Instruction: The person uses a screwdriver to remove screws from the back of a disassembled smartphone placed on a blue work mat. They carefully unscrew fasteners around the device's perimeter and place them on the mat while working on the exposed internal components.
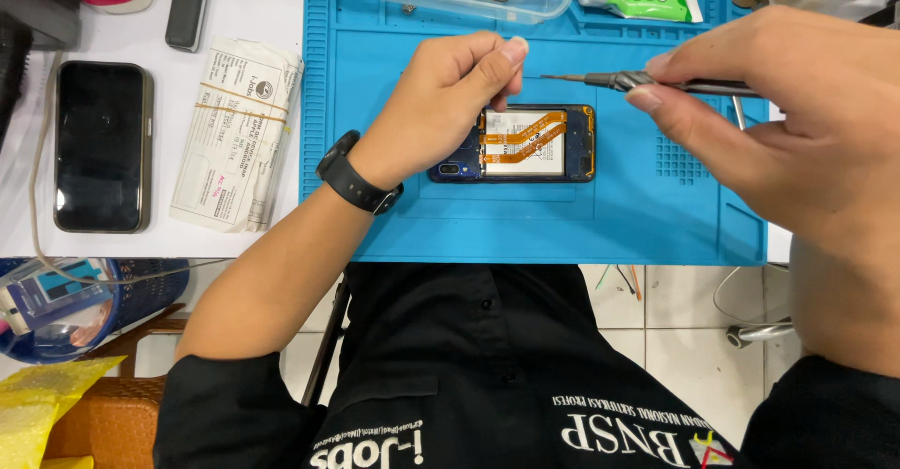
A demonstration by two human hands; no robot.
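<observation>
Our right hand pinches the screwdriver, tip at 9 o'clock; left hand, fingers together, steadies the opened phone on the mat.

White table, pale tiled floor — perhaps a wicker chair.

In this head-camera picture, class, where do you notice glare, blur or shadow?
Head view: even bright light; soft glare on the clear plastic tray; the right hand, close to the lens, looks oversized and slightly soft; the opened dark-blue phone stays sharp; faint shadow under the left hand.
</observation>
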